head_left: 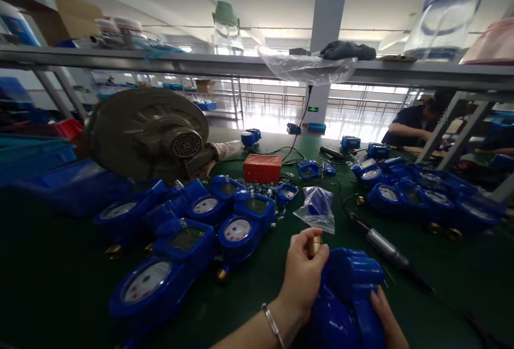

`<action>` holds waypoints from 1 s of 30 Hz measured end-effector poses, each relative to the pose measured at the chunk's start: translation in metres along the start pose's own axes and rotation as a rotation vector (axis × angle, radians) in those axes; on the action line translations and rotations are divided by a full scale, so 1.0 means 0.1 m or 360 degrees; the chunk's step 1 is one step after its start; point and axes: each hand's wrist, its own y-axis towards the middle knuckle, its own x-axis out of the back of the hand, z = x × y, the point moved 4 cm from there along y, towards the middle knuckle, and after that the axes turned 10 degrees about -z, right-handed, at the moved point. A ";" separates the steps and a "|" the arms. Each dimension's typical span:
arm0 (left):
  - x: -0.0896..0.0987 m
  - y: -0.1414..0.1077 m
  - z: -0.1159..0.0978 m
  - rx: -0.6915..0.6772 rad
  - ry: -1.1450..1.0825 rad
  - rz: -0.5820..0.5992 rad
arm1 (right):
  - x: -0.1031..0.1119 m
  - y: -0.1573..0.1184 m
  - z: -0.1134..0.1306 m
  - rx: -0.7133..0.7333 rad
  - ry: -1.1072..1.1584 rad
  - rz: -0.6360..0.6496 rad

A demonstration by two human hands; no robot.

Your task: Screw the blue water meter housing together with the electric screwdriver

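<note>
A blue meter housing is at the lower middle right, its dial face not visible. My left hand, with a bracelet at the wrist, is closed around the brass fitting at the housing's upper left. My right hand grips the housing's right side, its fingers partly hidden by the blue body. Just beyond my hands lies a clear plastic bag with something blue inside. To the right rests an electric screwdriver with a cable.
Several blue meters stand at the left, and more at the right. A red box sits mid-table near small scattered parts. Behind the left group is a large blower. A shelf spans overhead; a person sits far right.
</note>
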 end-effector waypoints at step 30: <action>-0.54 0.04 -0.20 0.0642 -0.0044 0.0304 | 0.47 0.67 0.13 -0.0222 0.0458 -0.0342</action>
